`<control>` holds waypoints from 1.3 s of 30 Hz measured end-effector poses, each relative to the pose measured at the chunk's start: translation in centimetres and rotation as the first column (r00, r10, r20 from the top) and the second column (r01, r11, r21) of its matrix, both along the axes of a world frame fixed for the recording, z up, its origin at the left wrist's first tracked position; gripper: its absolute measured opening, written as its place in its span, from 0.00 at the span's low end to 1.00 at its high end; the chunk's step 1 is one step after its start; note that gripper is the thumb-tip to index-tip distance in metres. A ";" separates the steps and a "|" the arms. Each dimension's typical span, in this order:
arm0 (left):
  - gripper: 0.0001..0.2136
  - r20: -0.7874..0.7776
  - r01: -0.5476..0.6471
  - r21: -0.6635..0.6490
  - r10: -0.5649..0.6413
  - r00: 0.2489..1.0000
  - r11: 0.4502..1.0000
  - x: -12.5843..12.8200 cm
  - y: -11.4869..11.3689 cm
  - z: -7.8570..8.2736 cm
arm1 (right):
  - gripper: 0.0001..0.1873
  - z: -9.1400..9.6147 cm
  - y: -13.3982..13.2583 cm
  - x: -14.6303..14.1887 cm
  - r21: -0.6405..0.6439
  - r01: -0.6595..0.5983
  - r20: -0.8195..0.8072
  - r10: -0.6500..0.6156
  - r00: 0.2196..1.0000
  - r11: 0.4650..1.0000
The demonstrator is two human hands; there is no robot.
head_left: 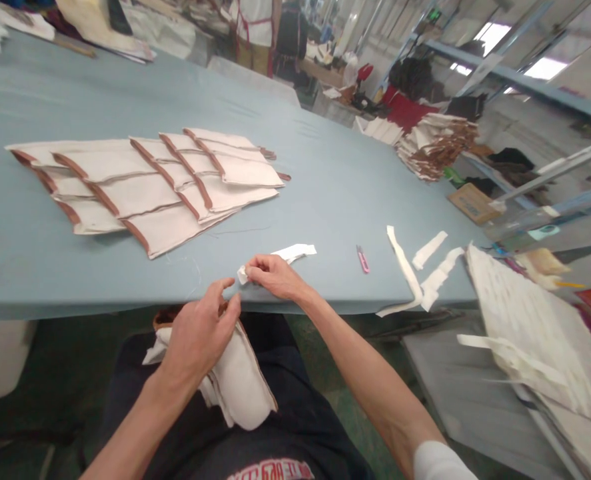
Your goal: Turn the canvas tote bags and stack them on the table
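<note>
At the table's near edge my right hand (275, 275) pinches a white strip (298, 252), which lies partly under it; a small white end sticks out at the fingertips. My left hand (206, 327) is just to the left, thumb and forefinger apart with nothing between them. Below it, on my lap, rests a cream fabric piece with brown edging (248, 380), partly covered by that hand and wrist. A small pair of pink-handled thread snips (362, 259) lies on the table to the right.
Overlapping cream fabric pieces with brown trim (160, 190) spread across the blue-grey table (335, 193). Loose white strips (435, 277) lie at the right, beside a board with more strips (540, 333). A stack of fabric pieces (438, 143) stands farther back. A person (255, 33) stands beyond the table.
</note>
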State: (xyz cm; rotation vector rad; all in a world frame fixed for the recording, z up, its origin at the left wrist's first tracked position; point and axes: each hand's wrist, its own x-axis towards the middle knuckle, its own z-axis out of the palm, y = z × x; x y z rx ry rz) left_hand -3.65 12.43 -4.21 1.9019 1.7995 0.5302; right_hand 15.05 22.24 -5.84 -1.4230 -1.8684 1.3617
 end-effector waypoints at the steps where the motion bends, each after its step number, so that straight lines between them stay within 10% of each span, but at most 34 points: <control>1: 0.25 -0.044 0.028 -0.012 -0.028 0.999 1.000 0.3 0.2 -0.1 | 0.11 -0.1 -0.1 0.1 -0.002 0.006 -0.021 -0.006 1.000 1.000; 10: 0.25 -0.387 0.101 -0.178 -0.164 0.907 0.979 2.1 2.1 -0.4 | 0.10 -0.6 0.9 0.4 -0.091 0.124 -0.234 -0.142 0.962 0.988; 18: 0.25 -0.465 0.098 -0.216 -0.191 0.864 0.972 2.0 2.3 0.2 | 0.18 -0.3 3.3 7.1 -0.145 0.458 -0.403 -0.475 0.783 0.877; 29: 0.27 -0.492 0.254 -0.176 -0.308 0.814 0.951 5.7 4.5 1.0 | 0.12 -1.8 2.5 7.2 -0.313 0.441 -0.476 -0.541 0.693 0.841; 39: 0.27 -0.552 0.304 -0.202 -0.364 0.750 0.931 5.9 5.7 0.9 | 0.17 -0.2 6.4 12.3 -0.560 0.497 -0.589 -0.741 0.324 0.662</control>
